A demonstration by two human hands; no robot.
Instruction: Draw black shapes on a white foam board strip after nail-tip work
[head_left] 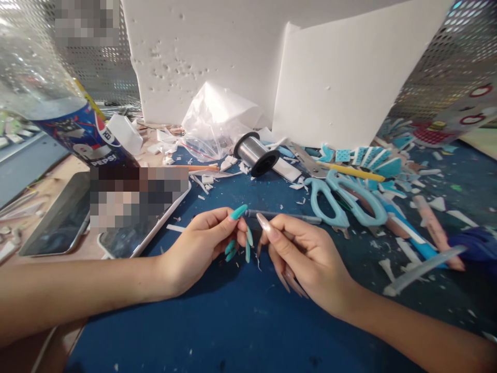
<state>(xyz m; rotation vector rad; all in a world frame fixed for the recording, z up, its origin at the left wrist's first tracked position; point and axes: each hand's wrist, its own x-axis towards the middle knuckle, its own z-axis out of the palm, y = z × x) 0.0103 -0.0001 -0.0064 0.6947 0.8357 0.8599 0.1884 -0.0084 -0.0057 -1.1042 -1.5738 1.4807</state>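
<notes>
My left hand (207, 238), with long turquoise nails, is closed in a pinch, thumb against the index finger. Opposite it, a small gap away, my right hand (305, 254) pinches thumb and forefinger together; its nails are long and glossy beige. Whatever sits between the fingertips of either hand is too small or thin to make out. Both hands hover over a dark blue mat (194, 326). Just beyond them lies a slim greyish translucent stick (298, 216). Further back is a black spool (257, 154) wound with fine silvery thread or wire.
Light-blue-handled scissors (330, 202) and a yellow pen-like stick (351, 171) lie at right among scraps. To the left are two phones (58, 215) and a tilted Pepsi bottle (93, 137). White foam boards (337, 77) stand behind a crumpled plastic bag (217, 116).
</notes>
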